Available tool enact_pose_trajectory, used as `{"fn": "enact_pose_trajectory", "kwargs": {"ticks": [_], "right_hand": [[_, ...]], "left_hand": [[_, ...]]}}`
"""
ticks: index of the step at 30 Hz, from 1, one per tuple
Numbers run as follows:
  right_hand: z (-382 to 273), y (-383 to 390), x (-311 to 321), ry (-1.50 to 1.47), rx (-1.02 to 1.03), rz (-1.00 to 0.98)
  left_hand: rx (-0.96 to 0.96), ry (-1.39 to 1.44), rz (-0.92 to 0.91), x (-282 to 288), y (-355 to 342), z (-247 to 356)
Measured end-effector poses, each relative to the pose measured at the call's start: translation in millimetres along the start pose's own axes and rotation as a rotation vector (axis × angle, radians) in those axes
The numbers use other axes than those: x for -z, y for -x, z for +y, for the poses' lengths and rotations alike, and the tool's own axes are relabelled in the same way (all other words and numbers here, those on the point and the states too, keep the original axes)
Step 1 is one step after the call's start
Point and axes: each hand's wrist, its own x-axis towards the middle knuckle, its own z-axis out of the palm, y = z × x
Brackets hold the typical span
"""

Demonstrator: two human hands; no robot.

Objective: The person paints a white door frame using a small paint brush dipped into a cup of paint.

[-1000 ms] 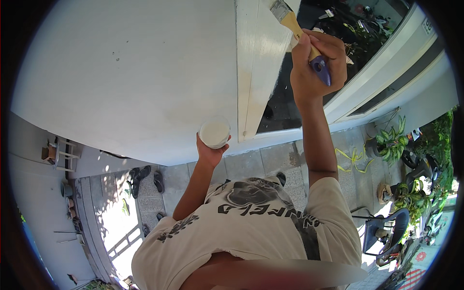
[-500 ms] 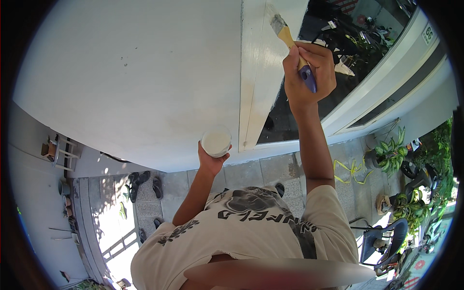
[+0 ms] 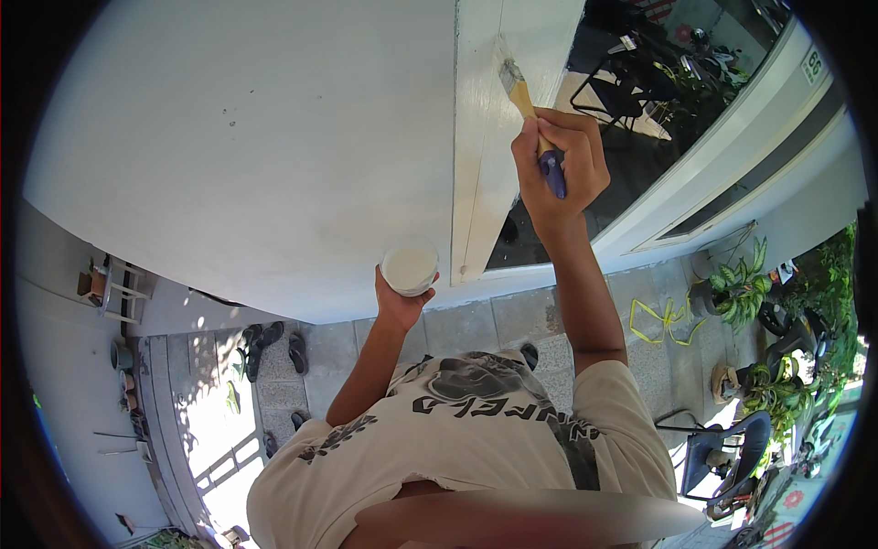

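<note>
My right hand (image 3: 567,169) is closed round the handle of a paintbrush (image 3: 521,93), which has a yellow and purple handle and whitish bristles. The bristle tips meet the upper part of a white window frame (image 3: 485,156), beside the dark glass pane (image 3: 594,174). Lower down and to the left, my left hand (image 3: 402,302) grips a round tub of white paint (image 3: 410,265) from below, its open top facing up. That tub is close to the pale wall (image 3: 274,165), left of the frame's lower end.
Dark shoes (image 3: 261,348) lie on the paving at the left. A white stool (image 3: 123,288) stands farther left by a wall. On the right are a yellow strap (image 3: 663,325) on the floor, potted plants (image 3: 736,288) and a dark chair (image 3: 732,453).
My right hand has drawn the brush down and slightly left along the frame. My left hand and the tub have stayed nearly in place.
</note>
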Motion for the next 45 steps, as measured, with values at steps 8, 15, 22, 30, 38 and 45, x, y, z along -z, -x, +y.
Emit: {"fn": "enact_pose_trajectory", "kwargs": {"ticks": [8,15,22,30,38,45], "right_hand": [[-3.6,23.1,3.3,-0.013,-0.048,-0.044],[-8.3,41.8,8.6,-0.006,-0.094,-0.090],[-15.9,67.5,12.5,-0.012,-0.173,-0.145],[-19.2,90.5,16.1,-0.015,-0.237,-0.176],[-25.9,108.0,19.8,-0.037,-0.329,-0.236],[-31.1,141.2,24.8,-0.061,-0.439,-0.319]], "left_hand": [[-0.025,0.024,0.009,-10.4,4.5,-0.9],[-0.024,0.018,0.010,-13.3,2.5,-0.6],[0.015,-0.016,0.012,-4.4,-5.3,-1.0],[-0.015,0.008,0.022,-14.5,-3.4,-2.0],[-0.008,0.017,0.014,-13.1,-5.0,-2.6],[-0.017,0.019,0.002,-11.1,-2.9,-3.1]]}}
